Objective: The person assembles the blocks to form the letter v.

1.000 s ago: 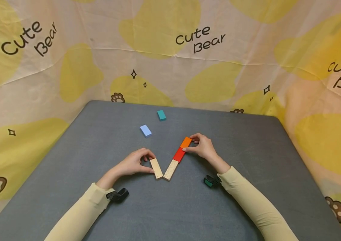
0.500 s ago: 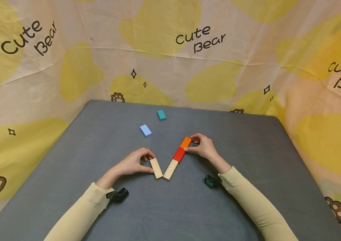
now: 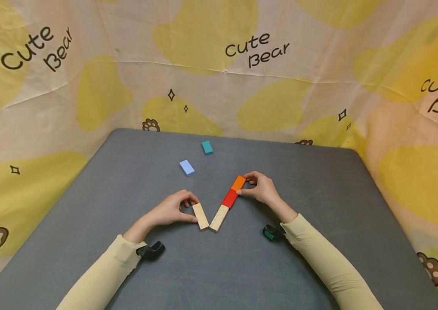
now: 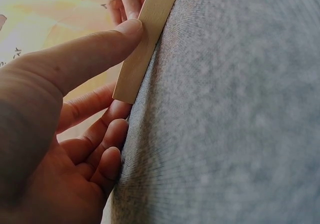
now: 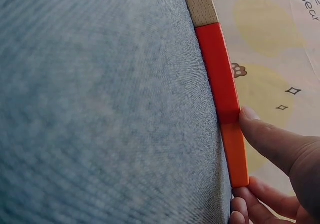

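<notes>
On the grey table, a plain wooden block leans one way and a speckled wooden block the other, their near ends meeting in a V. A red block and an orange block continue the right arm of the V, end to end. My left hand pinches the plain block, thumb on its side and a finger at its far end. With thumb beside the red-orange joint and fingertips at the orange block's far end, my right hand holds the orange block; the right wrist view shows this closely.
A light blue block and a teal block lie farther back on the grey table. A printed yellow cloth hangs behind and around the sides. Black bands sit on both wrists.
My right thumb has slid very slightly to the right along the red and orange blocks. The left hand and all blocks stay in place.
</notes>
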Action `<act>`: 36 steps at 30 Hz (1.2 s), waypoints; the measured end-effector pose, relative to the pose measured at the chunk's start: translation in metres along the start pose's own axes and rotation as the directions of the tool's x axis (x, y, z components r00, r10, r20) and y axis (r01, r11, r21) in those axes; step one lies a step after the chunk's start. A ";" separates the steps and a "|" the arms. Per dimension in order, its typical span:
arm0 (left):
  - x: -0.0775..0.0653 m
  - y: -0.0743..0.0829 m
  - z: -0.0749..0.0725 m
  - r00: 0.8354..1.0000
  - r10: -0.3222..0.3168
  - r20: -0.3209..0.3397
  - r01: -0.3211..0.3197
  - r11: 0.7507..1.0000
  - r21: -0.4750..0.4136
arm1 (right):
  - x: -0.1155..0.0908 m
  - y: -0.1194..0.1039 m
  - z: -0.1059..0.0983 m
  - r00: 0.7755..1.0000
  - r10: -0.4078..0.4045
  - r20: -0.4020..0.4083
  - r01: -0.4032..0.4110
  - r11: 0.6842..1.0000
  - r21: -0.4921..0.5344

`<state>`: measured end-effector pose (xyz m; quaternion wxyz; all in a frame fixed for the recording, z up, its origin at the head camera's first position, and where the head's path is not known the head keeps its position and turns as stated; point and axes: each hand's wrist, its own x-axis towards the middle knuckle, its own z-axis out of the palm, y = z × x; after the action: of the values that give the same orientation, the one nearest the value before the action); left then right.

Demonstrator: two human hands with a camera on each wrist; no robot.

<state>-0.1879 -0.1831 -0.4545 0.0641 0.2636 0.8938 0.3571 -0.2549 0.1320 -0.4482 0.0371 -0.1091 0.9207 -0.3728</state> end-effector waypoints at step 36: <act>-0.001 0.001 -0.007 1.000 -0.005 0.016 0.006 0.997 -0.074 | 0.001 0.000 0.000 1.000 -0.013 0.002 0.013 1.000 0.002</act>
<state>-0.1887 -0.1868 -0.4485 0.0819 0.2614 0.8802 0.3875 -0.2554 0.1316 -0.4481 0.0358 -0.1156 0.9195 -0.3740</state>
